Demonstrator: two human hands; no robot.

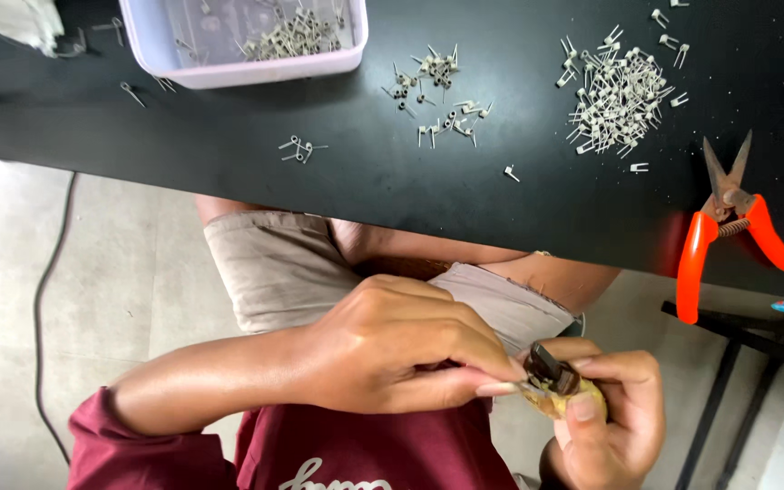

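Pinched in the right hand point(605, 422), over the lap, sits a small dark part on a yellowish piece point(557, 379); the left hand point(406, 354) fingertips grip it too. Beyond, on the black table point(229, 154), lie loose metal clips point(617, 95), orange-handled snips point(730, 222) and a pale tray point(247, 63).

left hand point(401, 349) pinching, right hand point(605, 417) cupped

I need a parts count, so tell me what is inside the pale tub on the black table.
The pale tub holds a heap of small grey wire coils toward its right side, with a few loose ones beside it. Its top part is cut off by the picture's edge, so anything there is unseen.
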